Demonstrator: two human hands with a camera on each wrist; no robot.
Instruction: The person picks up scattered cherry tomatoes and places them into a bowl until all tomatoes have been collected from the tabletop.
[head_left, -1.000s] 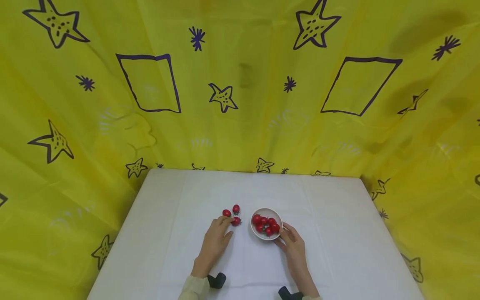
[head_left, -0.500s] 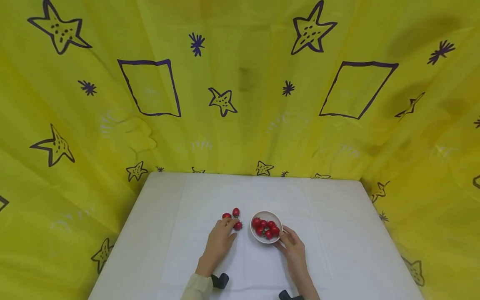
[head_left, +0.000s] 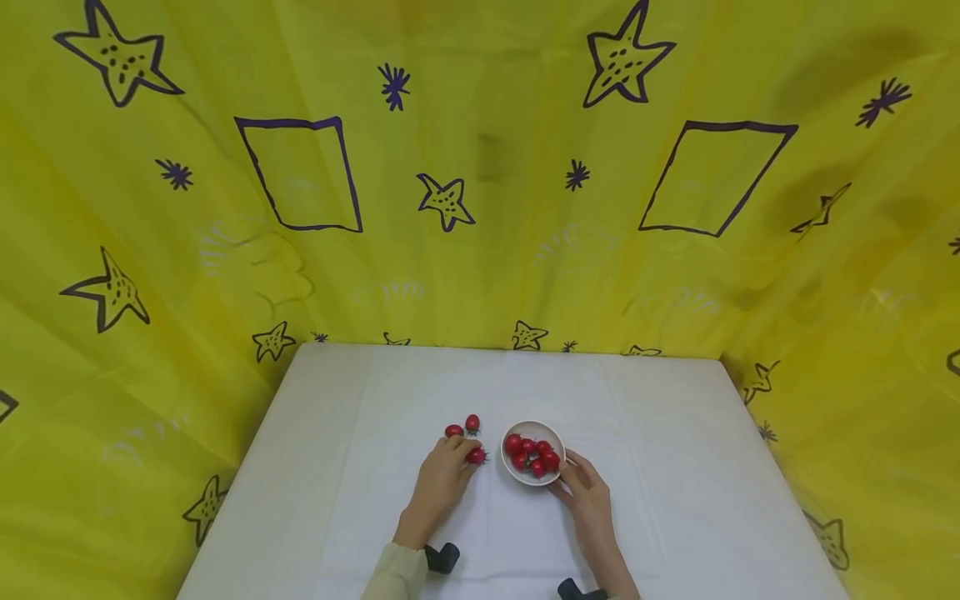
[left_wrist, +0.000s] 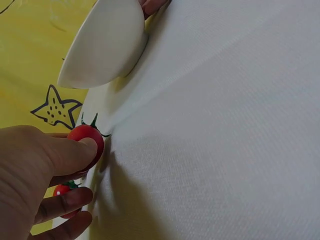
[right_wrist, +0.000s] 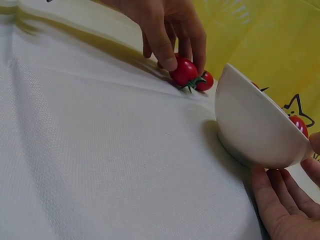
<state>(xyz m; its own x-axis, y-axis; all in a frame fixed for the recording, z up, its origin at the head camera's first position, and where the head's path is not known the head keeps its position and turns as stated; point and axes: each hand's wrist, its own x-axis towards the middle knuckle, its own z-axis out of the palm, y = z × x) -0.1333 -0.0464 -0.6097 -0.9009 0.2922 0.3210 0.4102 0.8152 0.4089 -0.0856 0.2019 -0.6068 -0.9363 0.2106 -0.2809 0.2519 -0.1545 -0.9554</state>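
Observation:
My left hand (head_left: 438,483) pinches a red cherry tomato (head_left: 476,456) between thumb and fingers, low over the white cloth. Its green stem end points toward the bowl, as the tomato (left_wrist: 80,132) shows in the left wrist view. Beyond the fingertips lie two more cherry tomatoes, one on the left (head_left: 453,431) and one farther back (head_left: 472,422). My right hand (head_left: 591,502) grips the right side of a small white bowl (right_wrist: 250,115), thumb at the rim and fingers against the lower wall. Several cherry tomatoes (head_left: 528,447) fill the bowl's inside.
A white cloth (head_left: 390,383) covers the table, with a light crease running across it. Yellow curtain (head_left: 480,267) with drawn stars and frames hangs behind and on both sides. Dark wrist mounts (head_left: 442,557) sit on the wrists near the front.
My left hand has moved slightly right, and its fingers have closed round the nearest tomato, which has shifted a little toward me. The right hand and bowl have stayed in place.

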